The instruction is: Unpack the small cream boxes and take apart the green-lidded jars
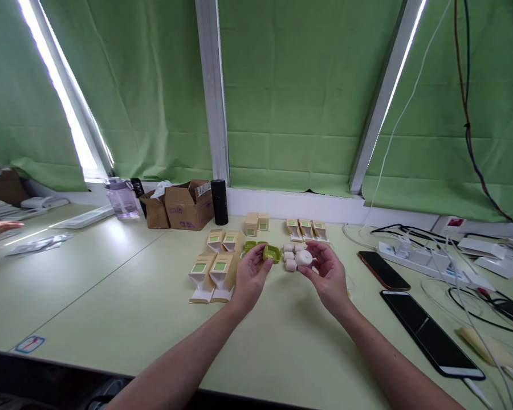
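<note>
My left hand grips a small, olive-green, square shell with a hollow inside, thumb and fingers on its left edge. Close to its right, my right hand pinches a rounded white piece, perhaps a plug or small device, between thumb and fingers. The two held pieces are apart. Several small white blocks stand on the table just left of the white piece. Another green shell lies behind my left fingers, partly hidden. Opened cardboard packets with green labels stand left of my left hand.
More small boxes stand toward the back. Brown cartons, a black cylinder and a purple jug line the wall. Phones, a power strip and cables occupy the right. Another person's hand shows far left.
</note>
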The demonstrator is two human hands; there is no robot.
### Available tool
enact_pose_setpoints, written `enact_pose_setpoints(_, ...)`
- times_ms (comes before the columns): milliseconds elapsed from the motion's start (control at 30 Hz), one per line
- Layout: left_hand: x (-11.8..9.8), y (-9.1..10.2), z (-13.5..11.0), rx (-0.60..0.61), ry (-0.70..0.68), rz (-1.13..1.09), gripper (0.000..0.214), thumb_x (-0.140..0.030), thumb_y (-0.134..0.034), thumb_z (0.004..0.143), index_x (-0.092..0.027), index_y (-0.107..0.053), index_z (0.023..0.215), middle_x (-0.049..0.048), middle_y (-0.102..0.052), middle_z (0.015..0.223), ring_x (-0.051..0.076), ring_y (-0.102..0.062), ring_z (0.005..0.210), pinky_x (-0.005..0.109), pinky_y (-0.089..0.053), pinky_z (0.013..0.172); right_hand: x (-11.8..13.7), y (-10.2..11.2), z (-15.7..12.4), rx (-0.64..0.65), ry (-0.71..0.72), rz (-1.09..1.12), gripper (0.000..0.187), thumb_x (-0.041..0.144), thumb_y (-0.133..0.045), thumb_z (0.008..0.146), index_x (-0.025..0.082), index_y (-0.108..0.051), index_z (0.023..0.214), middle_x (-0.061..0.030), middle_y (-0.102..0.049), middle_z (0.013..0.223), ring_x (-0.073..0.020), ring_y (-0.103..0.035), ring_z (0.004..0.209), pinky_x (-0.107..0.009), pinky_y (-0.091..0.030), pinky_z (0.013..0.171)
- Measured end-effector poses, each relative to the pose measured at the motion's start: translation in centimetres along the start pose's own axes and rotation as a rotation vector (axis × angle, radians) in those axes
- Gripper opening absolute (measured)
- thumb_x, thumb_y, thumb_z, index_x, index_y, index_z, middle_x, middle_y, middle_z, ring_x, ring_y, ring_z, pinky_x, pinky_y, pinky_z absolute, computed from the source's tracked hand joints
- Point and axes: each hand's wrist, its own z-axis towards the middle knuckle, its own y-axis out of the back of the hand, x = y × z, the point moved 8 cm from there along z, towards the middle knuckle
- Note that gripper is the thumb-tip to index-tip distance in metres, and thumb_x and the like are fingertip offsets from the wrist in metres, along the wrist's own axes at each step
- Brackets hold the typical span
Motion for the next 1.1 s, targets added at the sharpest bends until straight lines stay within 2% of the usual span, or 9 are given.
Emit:
enact_pose_setpoints(133,0.0,0.0,-0.1,-0.003,-0.002,0.008,0.054,-0.043,-0.082,0.083,-0.014,-0.063,0.125,0.0150,-0.071,0.124,0.026,-0.068,0.118,0.041,-0.053,0.108,1.2,0.8,0.4,0.016,0.140,-0.299,0.036,0.028,-0.074,0.081,0.025,-0.064,0.116,-0.0068,-0.068,0.109,-0.0218,-0.061,0.088,-0.037,-0.053,0.076)
enact_pose_setpoints(233,0.1,0.1,-0.1,-0.004,-0.002,0.012,0.054,-0.043,-0.082,0.083,-0.015,-0.064,0.126,0.0148,-0.071,0.124,0.026,-0.068,0.118,0.041,-0.053,0.108,1.8,0.8,0.7,0.067,0.277,-0.563,0.028,0.022,-0.064,0.083,0.025,-0.064,0.111,-0.0086,-0.068,0.113,-0.0258,-0.063,0.095,-0.041,-0.052,0.081)
enact_pose_setpoints(300,0.1,0.0,-0.1,-0.002,-0.003,0.011,0.054,-0.043,-0.082,0.083,-0.015,-0.064,0.126,0.0148,-0.071,0.125,0.026,-0.068,0.118,0.041,-0.053,0.108,1.5,0.6,0.7,0.129,0.335,-0.737,0.030,0.016,-0.059,0.082,0.025,-0.064,0.111,-0.0094,-0.069,0.116,-0.0281,-0.063,0.101,-0.043,-0.052,0.086)
enact_pose_setpoints(500,0.2,0.0,-0.1,-0.003,0.004,0.022,0.055,-0.043,-0.082,0.083,-0.015,-0.063,0.126,0.0149,-0.071,0.124,0.027,-0.068,0.117,0.043,-0.054,0.107,-0.5,-0.5,0.3,0.300,0.343,-1.216,0.032,0.005,-0.062,0.076,0.023,-0.069,0.102,-0.0085,-0.074,0.108,-0.0294,-0.060,0.102,-0.041,-0.043,0.086)
enact_pose_setpoints(700,-0.4,-0.2,-0.3,0.011,-0.016,0.034,0.051,-0.042,-0.081,0.084,-0.016,-0.063,0.125,0.0139,-0.071,0.122,0.026,-0.069,0.115,0.042,-0.055,0.106,-1.9,-0.7,0.1,0.360,0.316,-1.351,0.034,0.002,-0.065,0.074,0.023,-0.071,0.100,-0.0073,-0.077,0.104,-0.0285,-0.058,0.106,-0.040,-0.037,0.087)
enact_pose_setpoints(1100,-0.2,-0.3,-0.3,0.018,-0.017,0.036,0.051,-0.041,-0.081,0.085,-0.016,-0.062,0.125,0.0138,-0.071,0.123,0.025,-0.068,0.116,0.042,-0.055,0.106,-3.1,-0.8,0.1,0.408,0.301,-1.384,0.035,0.001,-0.065,0.070,0.023,-0.073,0.097,-0.0078,-0.078,0.100,-0.0300,-0.057,0.109,-0.041,-0.036,0.086)
